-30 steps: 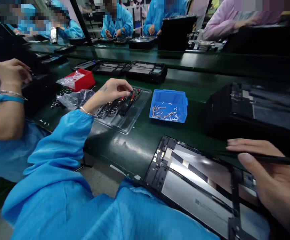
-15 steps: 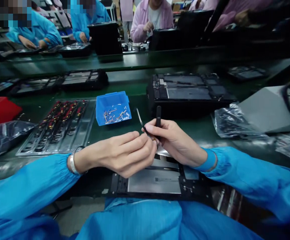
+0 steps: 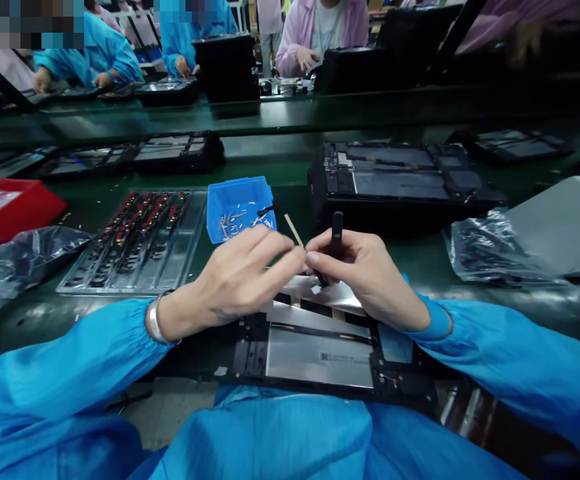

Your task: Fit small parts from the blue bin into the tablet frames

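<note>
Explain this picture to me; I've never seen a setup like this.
There is no machine arm here: a person works with two bare hands, filmed from a camera worn on their head, looking forward and down.

The right hand holds a dark slim tool. The left hand meets it at the fingertips, where a pale thin strip sticks up; which hand grips the strip, I cannot tell.

Below them lies an open flat device. On the green bench beyond are a clear tray of small parts, a blue bin with small scraps, a red bin and another open device. Co-workers sit across the bench.
</note>
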`<action>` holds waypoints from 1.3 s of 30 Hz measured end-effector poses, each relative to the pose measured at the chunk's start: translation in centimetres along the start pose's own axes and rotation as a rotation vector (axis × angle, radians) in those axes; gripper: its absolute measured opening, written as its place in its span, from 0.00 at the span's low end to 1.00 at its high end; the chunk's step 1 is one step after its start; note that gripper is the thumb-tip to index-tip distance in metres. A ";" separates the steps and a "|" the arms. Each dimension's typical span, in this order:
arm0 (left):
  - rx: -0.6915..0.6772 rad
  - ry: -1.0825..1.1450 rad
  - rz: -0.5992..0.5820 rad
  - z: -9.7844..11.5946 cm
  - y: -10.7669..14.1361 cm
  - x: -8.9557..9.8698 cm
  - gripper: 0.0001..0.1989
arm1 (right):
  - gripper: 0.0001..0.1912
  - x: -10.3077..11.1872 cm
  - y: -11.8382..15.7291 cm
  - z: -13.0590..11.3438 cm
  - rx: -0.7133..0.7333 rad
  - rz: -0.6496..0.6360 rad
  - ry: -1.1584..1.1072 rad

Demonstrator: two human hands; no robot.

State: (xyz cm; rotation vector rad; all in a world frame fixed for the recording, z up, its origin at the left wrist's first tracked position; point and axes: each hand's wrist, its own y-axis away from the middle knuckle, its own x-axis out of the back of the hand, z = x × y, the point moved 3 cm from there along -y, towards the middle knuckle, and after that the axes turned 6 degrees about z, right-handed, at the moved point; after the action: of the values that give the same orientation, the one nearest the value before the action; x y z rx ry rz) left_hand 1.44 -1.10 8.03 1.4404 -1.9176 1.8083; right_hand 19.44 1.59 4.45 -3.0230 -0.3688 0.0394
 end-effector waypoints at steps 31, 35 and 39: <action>0.171 -0.042 -0.126 -2.8 0.6 -0.7 0.07 | 0.07 0.5 -1.1 0.4 0.174 0.019 0.298; 0.101 -0.117 -0.176 -0.5 -0.1 -1.7 0.09 | 0.09 0.4 -0.6 0.3 0.241 0.043 0.378; 0.097 -0.140 -0.231 -0.3 -0.4 -1.7 0.11 | 0.08 0.3 -0.1 0.2 0.300 0.069 0.463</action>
State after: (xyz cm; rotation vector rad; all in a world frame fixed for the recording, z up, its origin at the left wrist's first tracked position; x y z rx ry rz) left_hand 2.47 0.11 7.27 1.7820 -1.6588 1.7576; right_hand 19.70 1.78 4.26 -2.6362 -0.1931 -0.5377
